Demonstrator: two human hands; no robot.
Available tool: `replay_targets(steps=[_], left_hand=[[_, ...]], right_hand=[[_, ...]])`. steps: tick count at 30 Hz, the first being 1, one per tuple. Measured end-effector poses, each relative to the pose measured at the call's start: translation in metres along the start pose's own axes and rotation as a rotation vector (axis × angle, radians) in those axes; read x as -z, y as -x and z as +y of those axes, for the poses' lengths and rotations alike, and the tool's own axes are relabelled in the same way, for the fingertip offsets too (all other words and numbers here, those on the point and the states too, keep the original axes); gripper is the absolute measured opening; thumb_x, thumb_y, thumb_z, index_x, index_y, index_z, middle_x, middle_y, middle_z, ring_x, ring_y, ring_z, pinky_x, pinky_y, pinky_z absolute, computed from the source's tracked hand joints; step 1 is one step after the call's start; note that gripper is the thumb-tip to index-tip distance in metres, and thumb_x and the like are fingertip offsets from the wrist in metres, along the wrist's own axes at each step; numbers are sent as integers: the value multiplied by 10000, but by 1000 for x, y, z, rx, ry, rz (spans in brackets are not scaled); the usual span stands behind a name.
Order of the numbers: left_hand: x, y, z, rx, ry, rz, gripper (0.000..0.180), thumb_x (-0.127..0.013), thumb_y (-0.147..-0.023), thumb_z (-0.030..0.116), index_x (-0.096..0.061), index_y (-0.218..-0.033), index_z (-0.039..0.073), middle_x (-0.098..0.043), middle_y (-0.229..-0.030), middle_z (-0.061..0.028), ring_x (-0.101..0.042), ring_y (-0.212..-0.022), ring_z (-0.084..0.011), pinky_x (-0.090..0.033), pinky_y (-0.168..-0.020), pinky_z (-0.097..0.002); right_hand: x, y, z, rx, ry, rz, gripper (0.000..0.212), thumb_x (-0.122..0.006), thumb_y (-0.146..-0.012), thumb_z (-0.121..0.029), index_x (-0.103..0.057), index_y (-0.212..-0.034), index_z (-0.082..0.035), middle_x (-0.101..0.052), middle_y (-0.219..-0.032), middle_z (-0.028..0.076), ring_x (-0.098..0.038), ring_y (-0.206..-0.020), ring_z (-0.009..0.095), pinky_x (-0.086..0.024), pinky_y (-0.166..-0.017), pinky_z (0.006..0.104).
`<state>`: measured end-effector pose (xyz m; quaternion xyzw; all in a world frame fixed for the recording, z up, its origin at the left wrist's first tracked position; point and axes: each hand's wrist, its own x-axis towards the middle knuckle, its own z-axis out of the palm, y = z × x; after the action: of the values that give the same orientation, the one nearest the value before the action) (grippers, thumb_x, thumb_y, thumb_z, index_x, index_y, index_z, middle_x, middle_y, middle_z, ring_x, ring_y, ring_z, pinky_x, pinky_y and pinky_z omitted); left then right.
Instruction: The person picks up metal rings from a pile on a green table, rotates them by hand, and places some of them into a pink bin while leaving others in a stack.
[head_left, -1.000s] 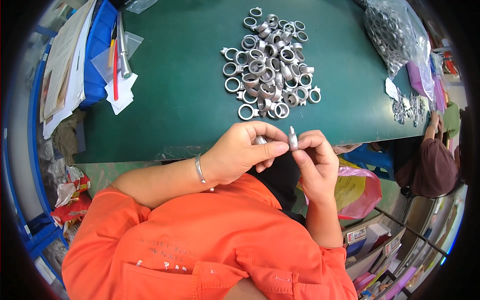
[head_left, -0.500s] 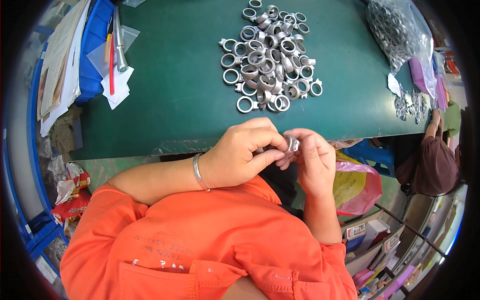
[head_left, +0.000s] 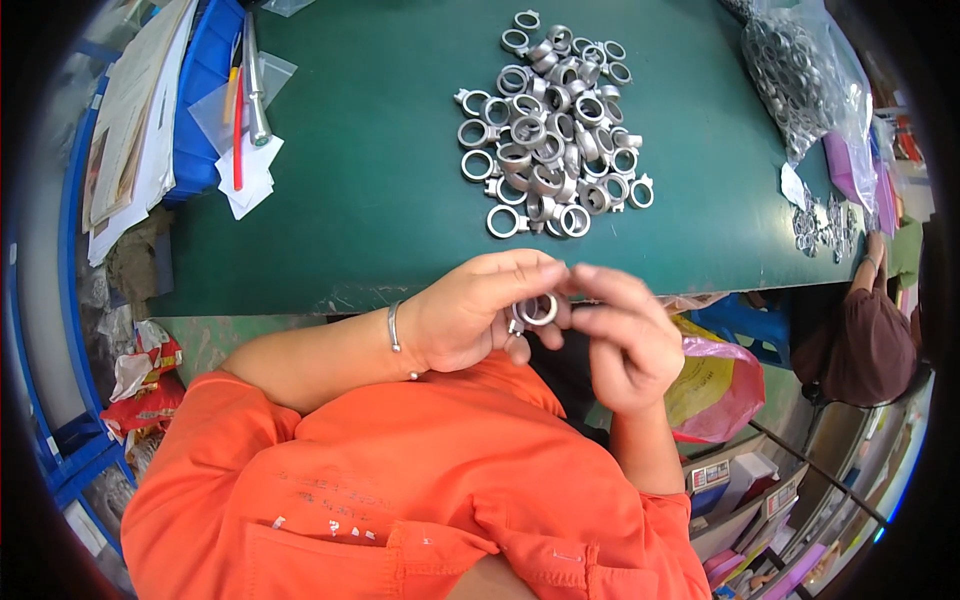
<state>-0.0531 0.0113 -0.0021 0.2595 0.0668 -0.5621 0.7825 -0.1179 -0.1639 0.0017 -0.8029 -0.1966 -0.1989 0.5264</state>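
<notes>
A small grey metal ring with a lug (head_left: 538, 309) sits in the fingers of my left hand (head_left: 468, 305), just off the table's front edge. Its round opening is turned up toward me. Beside it is my right hand (head_left: 632, 345), slightly blurred, with fingers spread and reaching toward the ring. Whether its fingertips touch the ring I cannot tell. Beyond my hands lies a heap of similar metal rings (head_left: 545, 150) on the green table (head_left: 370, 160).
At the table's left stand a blue bin (head_left: 205, 110) with papers, a red pen (head_left: 238, 150) and a metal rod (head_left: 254, 85). A clear bag of rings (head_left: 800, 80) lies at the far right. Another person's brown sleeve (head_left: 865, 330) is at the right edge.
The ring has turned so its opening faces up. My left hand has rolled palm-up around it, and my right fingers have opened and come away. The view has shifted slightly.
</notes>
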Motion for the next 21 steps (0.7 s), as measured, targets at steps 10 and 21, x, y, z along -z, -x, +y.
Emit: replay_targets(steps=[10,21], left_hand=[[-1,3,3,-169,-450,198,101,-566,-865,87,-533,-915,6,-561,-767,-59,-563,-651,-115,-448,-459,-207],[-3,-5,4,-208,-469,201,124,-579,-862,90,-581,-929,-14,-576,-726,-53,-532,-598,-79,-427,-467,-192]], right_hand=[[-5,-13,30,-176,406,80,158,-686,-682,13,-610,-813,-30,-559,-727,53,-528,-689,209,-423,-638,314],[-6,1,5,-432,-25,43,121,-691,-713,-14,-605,-798,-17,-592,-717,59,-547,-637,192,-436,-584,274]])
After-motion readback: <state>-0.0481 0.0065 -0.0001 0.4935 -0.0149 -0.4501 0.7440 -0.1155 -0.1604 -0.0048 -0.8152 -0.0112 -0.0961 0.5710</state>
